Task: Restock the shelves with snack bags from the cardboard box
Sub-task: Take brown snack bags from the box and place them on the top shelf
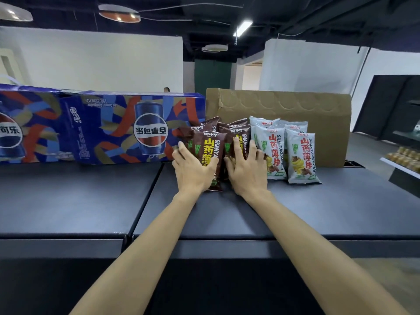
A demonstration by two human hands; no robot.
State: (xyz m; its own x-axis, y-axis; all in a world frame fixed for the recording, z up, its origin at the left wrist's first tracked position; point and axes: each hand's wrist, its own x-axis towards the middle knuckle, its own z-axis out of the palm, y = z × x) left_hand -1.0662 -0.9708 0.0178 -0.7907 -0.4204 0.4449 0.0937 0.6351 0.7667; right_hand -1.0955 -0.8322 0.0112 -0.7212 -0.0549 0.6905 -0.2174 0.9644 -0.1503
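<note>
Brown snack bags [210,151] stand near the shelf's [91,196] far edge. Left hand [193,170] and right hand [247,169] press them, fingers [238,144] spread flat.

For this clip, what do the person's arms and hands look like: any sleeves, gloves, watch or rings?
Both forearms are bare right to the bottom of the frame, with no sleeves in view. The left hand and right hand are ungloved; no watch, wristband or ring shows on wrists or fingers.
</note>
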